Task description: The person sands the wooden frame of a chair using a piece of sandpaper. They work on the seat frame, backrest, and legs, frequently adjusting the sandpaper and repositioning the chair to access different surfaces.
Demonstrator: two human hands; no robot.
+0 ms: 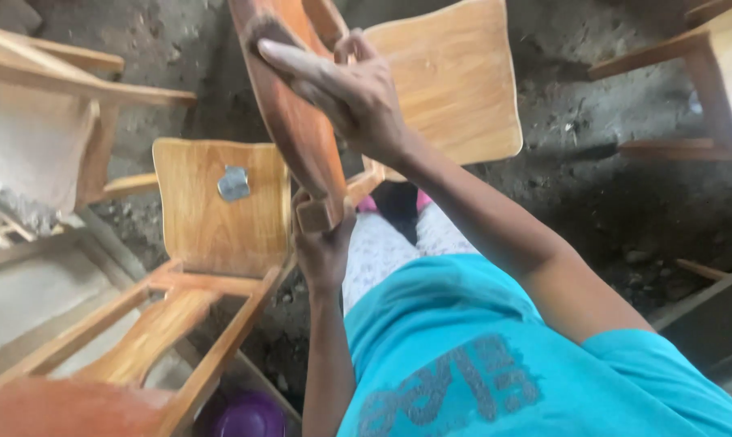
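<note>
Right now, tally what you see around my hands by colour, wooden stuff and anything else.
Held brown wooden piece, left hand under it, right hand on it: 1
Pale wooden chairs, chair left, chair behind, chair at the right edge: 3
Purple bowl: 1
Grey metal plate: 1
Total: 6

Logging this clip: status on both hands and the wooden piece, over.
Left hand grips the reddish wooden piece at its lower end. Right hand presses flat on its upper face. Wooden chairs crowd close around.
</note>
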